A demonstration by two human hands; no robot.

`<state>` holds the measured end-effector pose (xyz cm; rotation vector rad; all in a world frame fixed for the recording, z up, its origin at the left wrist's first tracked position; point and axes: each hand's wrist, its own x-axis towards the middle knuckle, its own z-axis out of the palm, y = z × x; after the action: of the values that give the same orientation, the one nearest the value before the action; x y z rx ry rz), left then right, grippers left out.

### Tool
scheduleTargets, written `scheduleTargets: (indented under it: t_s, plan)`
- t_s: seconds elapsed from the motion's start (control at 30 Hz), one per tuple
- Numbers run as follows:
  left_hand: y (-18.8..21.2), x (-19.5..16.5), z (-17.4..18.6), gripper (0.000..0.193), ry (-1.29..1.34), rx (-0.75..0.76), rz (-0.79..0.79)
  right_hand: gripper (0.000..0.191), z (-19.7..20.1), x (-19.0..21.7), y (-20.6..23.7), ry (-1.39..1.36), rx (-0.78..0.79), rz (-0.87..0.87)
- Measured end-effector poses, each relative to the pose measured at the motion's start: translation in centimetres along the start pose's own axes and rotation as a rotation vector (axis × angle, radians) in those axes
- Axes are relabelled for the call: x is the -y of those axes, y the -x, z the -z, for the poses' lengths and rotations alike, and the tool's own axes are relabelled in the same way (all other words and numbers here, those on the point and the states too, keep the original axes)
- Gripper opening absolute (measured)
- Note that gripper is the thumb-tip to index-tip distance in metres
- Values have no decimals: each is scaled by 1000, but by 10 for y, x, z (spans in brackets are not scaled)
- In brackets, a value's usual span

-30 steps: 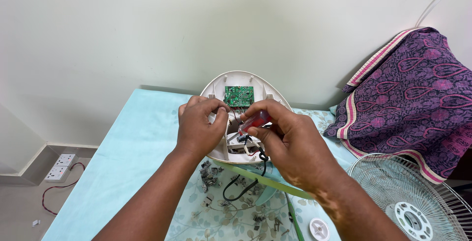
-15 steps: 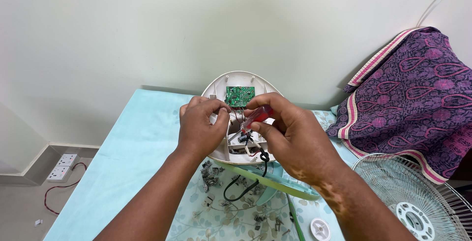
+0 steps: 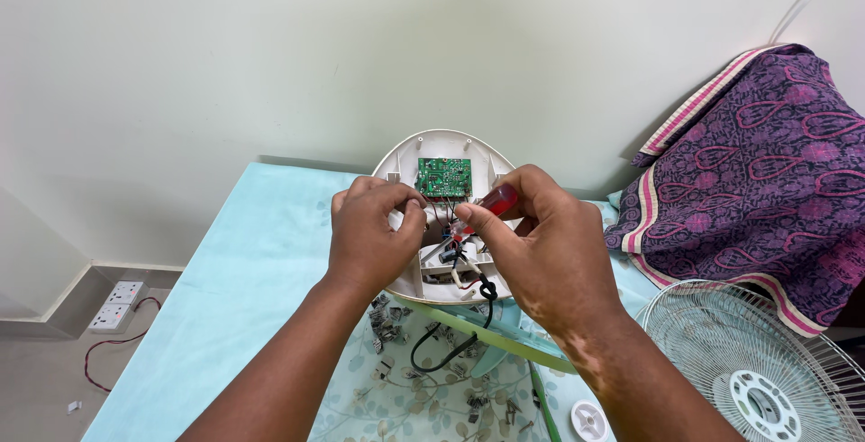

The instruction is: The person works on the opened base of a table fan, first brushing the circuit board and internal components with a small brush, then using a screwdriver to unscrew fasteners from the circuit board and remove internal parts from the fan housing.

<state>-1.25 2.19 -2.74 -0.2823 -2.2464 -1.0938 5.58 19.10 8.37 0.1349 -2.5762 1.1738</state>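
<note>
Pale wall, blue-clothed table (image 3: 252, 253): opened white housing (image 3: 441, 149), circuit board (image 3: 443, 176) bared.
Left hand (image 3: 374, 235) pinching wires (image 3: 439, 212); right hand (image 3: 541, 244), at 3 o'clock, clamped on red screwdriver (image 3: 496, 200).

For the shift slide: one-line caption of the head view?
Right hand holds a red-handled screwdriver inside an open white housing; left hand steadies it.

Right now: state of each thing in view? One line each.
Left hand: closed, gripping the white housing's rim.
Right hand: closed on the red screwdriver.
White housing: open, insides showing.
Green circuit board: bare, seated inside the housing.
Black cable: loose, trailing onto the cloth.
Fan grille: detached, lying flat.
Wall socket: red wire running from it.
</note>
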Motion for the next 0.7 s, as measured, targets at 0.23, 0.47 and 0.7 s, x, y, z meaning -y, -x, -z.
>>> scheduleTargets:
  t_s: [0.23, 0.47, 0.7]
  plan:
    - [-2, 0, -1, 14, -3, 8, 1, 34, 2, 5, 1, 35, 3, 41]
    - [-1, 1, 0, 15, 2, 10, 6, 27, 4, 5, 2, 10, 2, 73]
    - [-2, 1, 1, 15, 0, 7, -6, 28, 5, 8, 4, -20, -6, 69]
